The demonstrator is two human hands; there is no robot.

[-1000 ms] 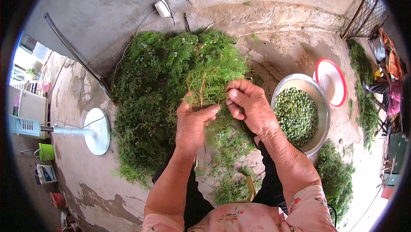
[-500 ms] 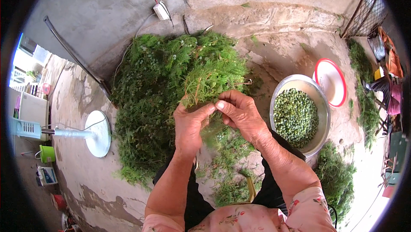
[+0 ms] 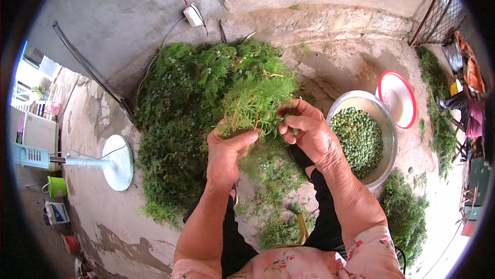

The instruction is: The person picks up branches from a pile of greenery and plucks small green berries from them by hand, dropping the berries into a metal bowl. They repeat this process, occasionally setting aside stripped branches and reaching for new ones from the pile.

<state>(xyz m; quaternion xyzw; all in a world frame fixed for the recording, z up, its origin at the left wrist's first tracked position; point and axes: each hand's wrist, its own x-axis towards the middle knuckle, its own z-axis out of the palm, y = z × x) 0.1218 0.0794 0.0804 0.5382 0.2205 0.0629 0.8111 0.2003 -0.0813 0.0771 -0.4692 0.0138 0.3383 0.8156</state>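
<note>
My left hand (image 3: 225,151) pinches the stem end of a feathery green conifer sprig (image 3: 247,108) between thumb and fingers. Just to its right, my right hand (image 3: 313,136) has its fingers curled, with a small green cone (image 3: 295,131) showing between them. Its fingertips are close to the sprig's right side. Beyond and left of both hands lies a large heap of conifer branches (image 3: 172,124) bearing pale green cones. A metal basin (image 3: 390,124) filled with round green cones (image 3: 356,142) stands to the right of my right hand.
Behind the metal basin leans a white bowl with a red rim (image 3: 414,106). Loose clippings (image 3: 278,189) lie between my feet, and another green pile (image 3: 405,207) lies at right. A pale blue stand with a round base (image 3: 117,163) is at left. A dark pole (image 3: 90,65) leans by the wall.
My right hand has moved right, away from my left fingertips, and now shows a green cone in its fingers. My left hand stays nearly in place with the sprig.
</note>
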